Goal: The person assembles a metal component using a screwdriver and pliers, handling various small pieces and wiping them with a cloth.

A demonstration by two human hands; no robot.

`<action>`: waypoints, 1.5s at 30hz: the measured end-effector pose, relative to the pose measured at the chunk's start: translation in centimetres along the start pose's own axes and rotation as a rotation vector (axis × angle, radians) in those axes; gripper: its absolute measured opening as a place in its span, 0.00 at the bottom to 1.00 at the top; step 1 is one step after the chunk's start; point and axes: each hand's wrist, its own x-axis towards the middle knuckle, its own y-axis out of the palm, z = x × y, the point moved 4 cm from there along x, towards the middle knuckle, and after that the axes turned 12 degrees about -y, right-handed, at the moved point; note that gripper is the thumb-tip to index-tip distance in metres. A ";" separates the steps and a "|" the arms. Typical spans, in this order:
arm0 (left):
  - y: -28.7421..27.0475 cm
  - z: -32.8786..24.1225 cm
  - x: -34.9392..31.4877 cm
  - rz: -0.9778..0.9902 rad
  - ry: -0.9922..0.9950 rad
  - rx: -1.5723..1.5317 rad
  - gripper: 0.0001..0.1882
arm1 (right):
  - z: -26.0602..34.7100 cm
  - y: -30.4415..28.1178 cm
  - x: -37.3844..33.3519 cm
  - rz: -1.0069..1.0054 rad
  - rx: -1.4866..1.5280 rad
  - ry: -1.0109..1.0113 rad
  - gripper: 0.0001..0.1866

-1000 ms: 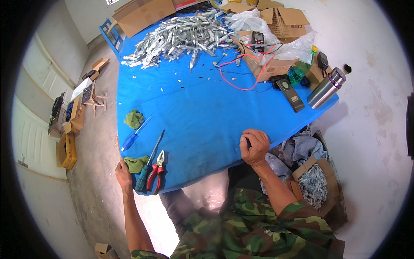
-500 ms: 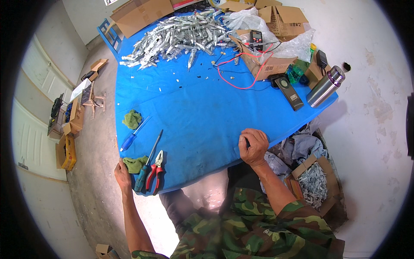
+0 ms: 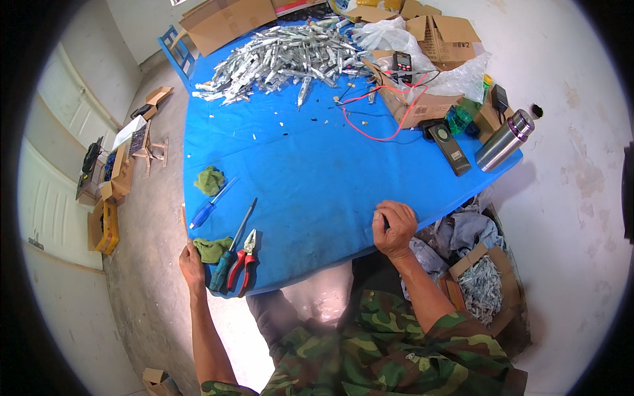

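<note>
My left hand (image 3: 191, 265) grips the left edge of the blue-covered table (image 3: 297, 165), its fingers partly hidden at the edge. Beside it lie a crumpled green cloth (image 3: 212, 250), a screwdriver with a teal handle (image 3: 220, 270) and red-handled pliers (image 3: 243, 263). Farther up are a blue-handled screwdriver (image 3: 203, 214) and a second green cloth (image 3: 209, 180). My right hand (image 3: 396, 229) rests closed on the table near its front right edge. Something dark shows between its thumb and fingers; I cannot make out whether it is an object or shadow.
A heap of silvery, thin pieces (image 3: 284, 63) covers the table's far side. At the right stand an open cardboard box (image 3: 432, 109) with a meter (image 3: 401, 63) and red cable, a dark flat device (image 3: 450, 150) and a steel flask (image 3: 505, 140). Below right, a carton (image 3: 481, 290) holds shredded-looking pieces.
The whole view has shifted slightly, so things sit a little farther right. Both hands keep their places on the table.
</note>
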 end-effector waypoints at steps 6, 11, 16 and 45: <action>0.1 -0.6 -0.4 -0.022 0.015 0.005 0.35 | -0.1 0.0 -0.1 0.001 -0.009 0.000 0.05; 0.0 -0.1 -0.1 -0.020 0.010 0.034 0.36 | 0.0 0.0 -0.1 0.010 -0.006 0.007 0.06; -0.1 -0.5 -0.4 -0.004 0.007 0.026 0.36 | -0.1 0.1 -0.2 0.005 -0.011 0.003 0.06; 0.0 -0.4 -0.7 0.041 -0.043 -0.018 0.39 | 0.1 0.3 -0.2 0.017 -0.041 -0.020 0.06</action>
